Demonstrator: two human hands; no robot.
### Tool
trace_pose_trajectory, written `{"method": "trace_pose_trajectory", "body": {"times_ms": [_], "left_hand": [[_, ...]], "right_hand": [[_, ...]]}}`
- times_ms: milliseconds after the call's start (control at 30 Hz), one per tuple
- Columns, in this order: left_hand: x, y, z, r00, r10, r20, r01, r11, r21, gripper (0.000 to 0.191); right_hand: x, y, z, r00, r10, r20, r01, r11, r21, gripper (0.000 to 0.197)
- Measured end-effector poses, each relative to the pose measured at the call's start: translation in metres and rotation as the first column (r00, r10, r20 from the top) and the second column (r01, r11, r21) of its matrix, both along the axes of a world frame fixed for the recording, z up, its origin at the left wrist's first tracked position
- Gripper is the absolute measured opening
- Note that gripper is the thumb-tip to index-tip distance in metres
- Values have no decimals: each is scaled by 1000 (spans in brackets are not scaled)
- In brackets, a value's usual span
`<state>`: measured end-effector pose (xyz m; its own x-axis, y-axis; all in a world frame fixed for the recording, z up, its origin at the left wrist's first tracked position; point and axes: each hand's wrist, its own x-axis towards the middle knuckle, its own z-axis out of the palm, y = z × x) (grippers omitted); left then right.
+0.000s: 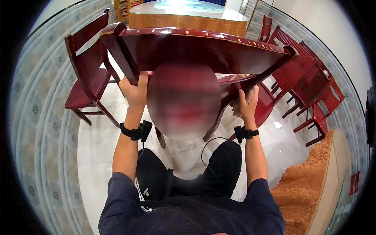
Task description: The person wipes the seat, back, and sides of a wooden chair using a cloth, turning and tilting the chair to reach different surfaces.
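Observation:
Right before me stands a dark red wooden chair (188,48), its backrest towards me and its top rail worn pale along the edge. My left hand (135,86) grips the left back post, thumb on the near side. On the right, my right hand (249,102) is at the right back post with a crumpled beige cloth (236,108) in its grasp; the cloth lies partly behind the post and fingers. A round blur hides the middle of the chair below the top rail. Black straps with small devices circle both wrists.
Another red chair (88,70) stands at left. Several more wooden chairs (293,64) line the right wall. Behind is a round table with a glass top (188,10). An orange patterned cloth (302,182) hangs from a table at lower right. Thin cables run from my wrists.

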<state>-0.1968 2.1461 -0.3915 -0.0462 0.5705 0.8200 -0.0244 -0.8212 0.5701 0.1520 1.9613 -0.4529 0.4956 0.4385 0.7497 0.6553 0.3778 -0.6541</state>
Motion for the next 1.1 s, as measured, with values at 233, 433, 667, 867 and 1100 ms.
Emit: {"method": "trace_pose_trajectory", "body": {"times_ms": [233, 433, 667, 867, 1100], "left_hand": [[0, 38, 0, 997, 55, 55, -50, 995, -84, 33], [-8, 53, -9, 998, -6, 64, 16, 987, -160, 34], [-12, 48, -11, 988, -107, 107, 124, 978, -167, 34], [-15, 51, -13, 989, -114, 95, 126, 982, -139, 44], [-12, 51, -16, 990, -118, 81, 132, 972, -196, 49]], "right_hand": [[-11, 21, -4, 984, -111, 140, 111, 994, 8, 46], [-16, 9, 14, 998, 28, -56, -33, 994, -104, 42], [-44, -44, 56, 988, 47, -144, -57, 996, -71, 59], [-81, -85, 163, 962, -272, -39, 263, 873, 410, 44], [-96, -37, 237, 806, -364, 467, 411, 912, 0, 32]]}}
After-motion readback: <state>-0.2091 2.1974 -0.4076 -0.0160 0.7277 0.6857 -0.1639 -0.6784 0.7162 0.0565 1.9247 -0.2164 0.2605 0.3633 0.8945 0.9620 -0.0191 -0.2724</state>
